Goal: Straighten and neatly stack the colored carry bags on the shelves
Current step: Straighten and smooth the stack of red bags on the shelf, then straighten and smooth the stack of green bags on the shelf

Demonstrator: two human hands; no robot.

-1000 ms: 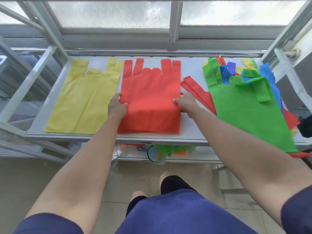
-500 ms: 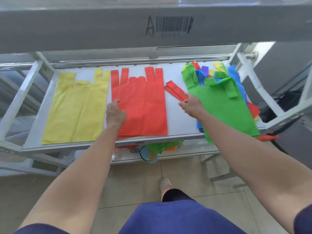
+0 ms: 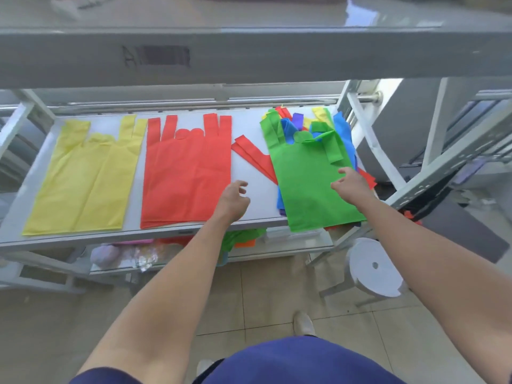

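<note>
A flat yellow bag stack point(image 3: 86, 173) lies at the left of the grey shelf point(image 3: 166, 232). Beside it sits a squared red bag stack point(image 3: 187, 170). At the right is a loose heap of mixed bags topped by a green bag point(image 3: 307, 178), with red handles point(image 3: 255, 156) sticking out to its left and blue, yellow and purple pieces behind. My left hand point(image 3: 232, 200) hovers over bare shelf just right of the red stack, fingers loosely curled, holding nothing. My right hand point(image 3: 350, 184) is over the green bag's right side, fingers spread and relaxed.
An upper shelf beam point(image 3: 249, 54) with a blurred barcode label crosses the top. A lower shelf point(image 3: 277, 245) holds green and orange bags and wrapped items. A white round stool point(image 3: 374, 267) stands on the tiled floor at the right. Slanted frame bars flank both shelf ends.
My left hand left the red stack's left edge and moved right past it. My right hand moved from the red handles onto the green bag. The view shifted right and down.
</note>
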